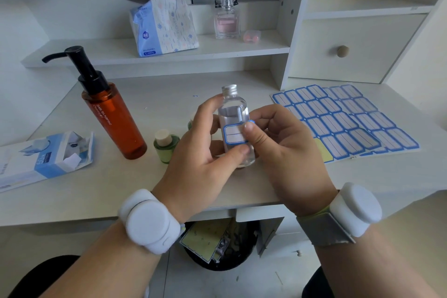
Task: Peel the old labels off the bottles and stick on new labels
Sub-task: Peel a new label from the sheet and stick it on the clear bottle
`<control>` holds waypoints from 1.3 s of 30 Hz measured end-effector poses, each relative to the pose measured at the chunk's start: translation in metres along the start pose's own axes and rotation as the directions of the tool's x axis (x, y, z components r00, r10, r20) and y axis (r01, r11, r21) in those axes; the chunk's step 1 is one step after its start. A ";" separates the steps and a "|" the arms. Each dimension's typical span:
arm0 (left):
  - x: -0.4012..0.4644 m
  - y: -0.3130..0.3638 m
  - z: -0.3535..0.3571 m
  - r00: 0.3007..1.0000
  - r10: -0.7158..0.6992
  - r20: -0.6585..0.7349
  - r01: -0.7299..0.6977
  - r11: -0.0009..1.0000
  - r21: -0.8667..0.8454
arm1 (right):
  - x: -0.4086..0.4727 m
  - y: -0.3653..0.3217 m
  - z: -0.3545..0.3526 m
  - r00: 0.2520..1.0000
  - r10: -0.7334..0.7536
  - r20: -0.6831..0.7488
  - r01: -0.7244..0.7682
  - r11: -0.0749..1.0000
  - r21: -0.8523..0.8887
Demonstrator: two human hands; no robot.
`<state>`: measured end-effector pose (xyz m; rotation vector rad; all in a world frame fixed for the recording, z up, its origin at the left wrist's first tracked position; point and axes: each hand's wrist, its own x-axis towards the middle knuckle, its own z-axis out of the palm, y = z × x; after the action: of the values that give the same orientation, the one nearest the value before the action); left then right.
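Note:
A clear bottle (233,109) with a silver screw cap is held upright above the desk's front middle. My left hand (203,152) grips it from the left, thumb across its lower front. A blue-bordered white label (233,134) lies on the bottle's front, its right end lifted. My right hand (287,147) pinches that right end between thumb and fingers. Sheets of blue-bordered labels (348,118) lie flat on the desk to the right. An amber pump bottle (113,113) and a small green bottle (166,144) stand to the left.
An opened blue and white box (46,157) lies at the desk's left edge. On the shelf behind sit a tissue pack (164,25) and a pink perfume bottle (227,19). A drawer unit (343,51) stands at the right. A black bin (217,244) with scraps sits under the desk.

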<state>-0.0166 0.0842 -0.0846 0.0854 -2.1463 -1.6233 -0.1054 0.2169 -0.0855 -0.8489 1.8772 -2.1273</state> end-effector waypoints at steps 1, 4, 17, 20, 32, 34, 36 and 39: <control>0.000 -0.001 -0.001 1.000 -0.007 0.013 0.007 1.000 -0.022 | 0.001 0.000 -0.001 1.000 0.002 0.009 -0.002 0.999 0.037; 0.001 -0.003 -0.004 0.999 -0.025 0.041 0.028 0.995 -0.096 | 0.001 -0.001 -0.001 1.000 0.016 0.019 -0.018 0.995 0.096; 0.001 -0.001 -0.004 0.999 -0.038 0.014 0.039 0.996 -0.084 | 0.001 0.003 -0.002 0.998 -0.030 0.062 0.029 1.000 0.007; 0.003 0.000 -0.003 0.999 0.011 -0.045 -0.009 0.998 0.062 | -0.002 0.003 -0.002 0.997 -0.024 0.069 0.025 1.000 -0.018; 0.007 -0.005 -0.007 0.984 0.055 -0.170 -0.026 0.986 0.168 | -0.008 -0.002 0.004 0.972 -0.065 0.226 0.132 0.945 -0.299; 0.007 -0.005 -0.007 0.987 0.063 -0.145 -0.036 0.982 0.185 | -0.008 -0.003 0.003 0.975 -0.051 0.215 0.116 0.946 -0.302; 0.007 -0.007 -0.006 0.992 0.072 -0.107 -0.048 0.977 0.207 | -0.008 -0.004 0.003 0.978 -0.040 0.205 0.099 0.953 -0.287; 0.007 -0.009 -0.006 0.994 0.076 -0.082 -0.056 0.975 0.217 | -0.006 -0.005 0.001 0.982 0.009 0.188 0.040 0.967 -0.251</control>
<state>-0.0228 0.0743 -0.0893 0.1489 -2.2222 -1.3217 -0.0983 0.2198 -0.0829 -1.0768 2.0738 -1.7660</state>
